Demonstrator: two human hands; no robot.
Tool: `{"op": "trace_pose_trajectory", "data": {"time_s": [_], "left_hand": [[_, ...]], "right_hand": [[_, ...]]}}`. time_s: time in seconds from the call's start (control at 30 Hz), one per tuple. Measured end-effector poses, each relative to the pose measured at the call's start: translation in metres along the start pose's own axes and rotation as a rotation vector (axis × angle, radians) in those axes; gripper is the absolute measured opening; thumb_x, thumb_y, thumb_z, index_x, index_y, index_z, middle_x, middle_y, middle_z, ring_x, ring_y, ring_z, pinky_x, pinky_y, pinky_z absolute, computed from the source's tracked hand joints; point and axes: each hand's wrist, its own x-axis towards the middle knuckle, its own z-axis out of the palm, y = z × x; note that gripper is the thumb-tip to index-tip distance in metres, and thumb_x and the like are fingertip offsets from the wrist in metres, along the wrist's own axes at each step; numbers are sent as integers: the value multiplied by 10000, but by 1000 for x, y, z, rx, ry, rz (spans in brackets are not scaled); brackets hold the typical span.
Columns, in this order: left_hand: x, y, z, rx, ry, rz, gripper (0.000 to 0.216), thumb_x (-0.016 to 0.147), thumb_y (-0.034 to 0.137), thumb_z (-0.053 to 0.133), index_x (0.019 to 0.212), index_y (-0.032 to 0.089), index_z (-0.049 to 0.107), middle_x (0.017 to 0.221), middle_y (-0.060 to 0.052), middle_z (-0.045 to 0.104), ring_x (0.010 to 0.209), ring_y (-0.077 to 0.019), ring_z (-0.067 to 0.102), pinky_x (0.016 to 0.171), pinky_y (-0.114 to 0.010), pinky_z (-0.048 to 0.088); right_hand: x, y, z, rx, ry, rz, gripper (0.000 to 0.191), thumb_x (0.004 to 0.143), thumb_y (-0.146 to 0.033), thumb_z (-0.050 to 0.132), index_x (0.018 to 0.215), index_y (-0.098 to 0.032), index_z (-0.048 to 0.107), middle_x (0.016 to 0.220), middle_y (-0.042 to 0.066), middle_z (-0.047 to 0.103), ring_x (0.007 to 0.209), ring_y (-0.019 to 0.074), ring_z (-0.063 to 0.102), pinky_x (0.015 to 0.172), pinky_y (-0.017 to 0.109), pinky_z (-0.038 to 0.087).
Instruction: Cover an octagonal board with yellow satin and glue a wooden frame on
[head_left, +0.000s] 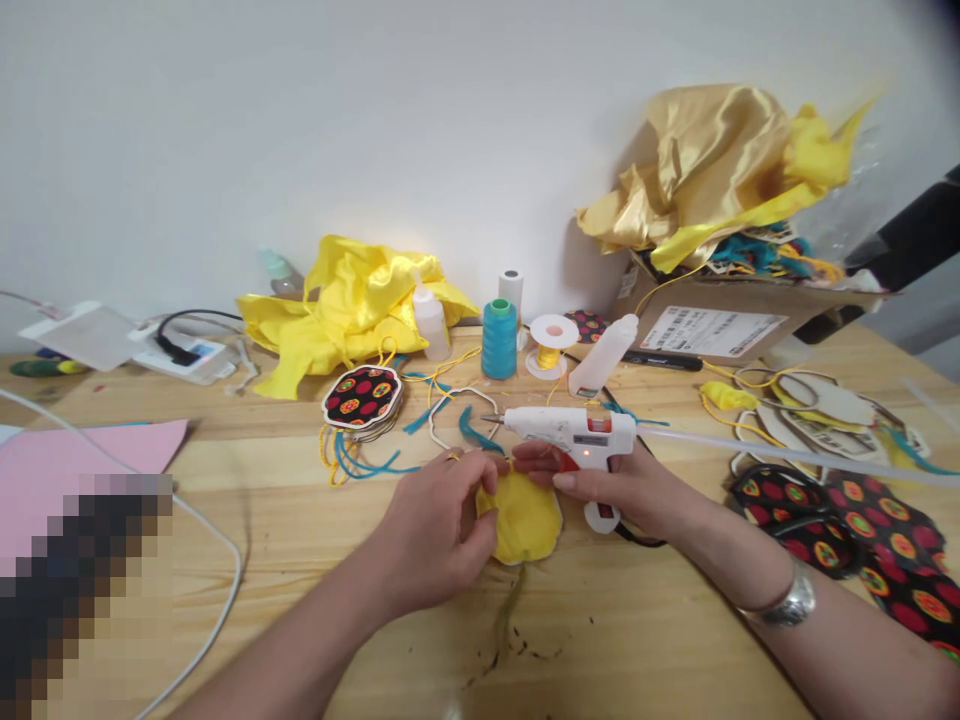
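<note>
L hand [441,522] pinching L edge of yellow fabric piece [519,518], thumb and fingers curled on it. Piece is btwn the two hands, centre of view, low over tabletop [645,645]; can't tell if touching.

R hand [634,488] closed about grip of white glue gun [551,425], thumb across front; fingertips at piece's upper R edge. Gun nozzle pts L, above piece; small orange light on. Clear glue stick [757,453] runs out the back to R. Silver cuff [791,603] on R wrist.

Behind, w/in view: teal thread spool [499,342], white reel [553,345] w/ yellow cord, two squeeze bottles [431,322]. Black/red patterned piece [361,396] farther L, w/ teal and yellow cords. Bright yellow satin [352,310] bunched near wall. Cardboard box [675,320] back R, gold cloth [712,150] heaped on top.
</note>
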Motion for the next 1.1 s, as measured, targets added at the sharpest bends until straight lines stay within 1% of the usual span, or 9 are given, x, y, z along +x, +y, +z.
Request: {"op": "trace_pose_trajectory", "data": {"time_s": [0.13, 0.27, 0.43, 0.5, 0.6, 0.7, 0.83, 1.0, 1.1], "left_hand": [[0, 0, -1, -50, 53, -14, 138, 710, 149, 513, 806, 238, 471, 913, -35, 654, 821, -215, 602, 709, -328, 447], [0, 1, -1, -31, 29, -23, 135, 704, 146, 507, 797, 238, 474, 866, -27, 661, 803, -216, 614, 704, -330, 458], [1, -1, -1, -19, 14, -16, 129, 713, 138, 499, 784, 236, 454, 948, -26, 674, 813, -212, 611, 707, -337, 450], [0, -3, -2, -38, 29, -13, 137, 722, 132, 497, 783, 238, 436, 985, -17, 674, 838, -208, 608, 721, -338, 447], [-1, -6, -4, -87, 95, -26, 170, 722, 101, 488, 798, 241, 428, 998, -9, 673, 882, -197, 608, 754, -335, 446], [-3, -6, -3, -123, 90, -22, 163, 722, 96, 487, 780, 237, 430, 1005, -14, 673, 888, -193, 612, 756, -328, 449], [-3, -4, -1, -87, 42, -40, 152, 705, 100, 487, 744, 234, 428, 952, -4, 683, 825, -193, 616, 711, -318, 448], [-1, -5, -3, -119, 108, -81, 160, 676, 90, 465, 707, 232, 400, 833, 15, 667, 773, -179, 608, 659, -292, 436], [-1, -5, -4, -146, 91, -107, 140, 671, 95, 458, 699, 228, 420, 812, 16, 669, 727, -166, 607, 621, -276, 433]], "right_hand": [[-1, -3, 0, -6, 27, -9, 386, 742, -263, 729, 1109, -184, 641, 1172, 99, 648, 1124, 259, 579, 1038, 477, 386], [0, -1, 0, 1, 18, 14, 388, 736, -248, 734, 1109, -197, 643, 1160, 84, 657, 1120, 253, 583, 1033, 468, 398], [0, 1, -1, -4, 15, 20, 390, 742, -254, 728, 1117, -200, 637, 1163, 82, 654, 1119, 254, 582, 1031, 475, 398], [-1, -1, -2, -16, 22, 17, 395, 742, -259, 729, 1123, -205, 636, 1162, 83, 653, 1117, 256, 584, 1031, 480, 396], [-4, -6, -3, -28, 52, -10, 374, 743, -265, 729, 1101, -200, 647, 1161, 88, 655, 1114, 259, 585, 1030, 480, 399], [-5, -8, -3, -22, 70, -27, 369, 737, -263, 733, 1091, -196, 651, 1154, 89, 659, 1111, 261, 588, 1025, 480, 406], [-4, -5, -3, -51, 38, 11, 374, 744, -262, 728, 1103, -195, 645, 1154, 90, 659, 1102, 257, 594, 1028, 483, 401], [-6, -7, -6, -83, 46, -1, 366, 747, -276, 723, 1097, -202, 646, 1153, 86, 660, 1101, 256, 595, 1016, 483, 414], [-8, -11, -9, -80, 51, -2, 348, 747, -267, 721, 1081, -197, 650, 1143, 86, 665, 1074, 259, 612, 990, 479, 441]]}}
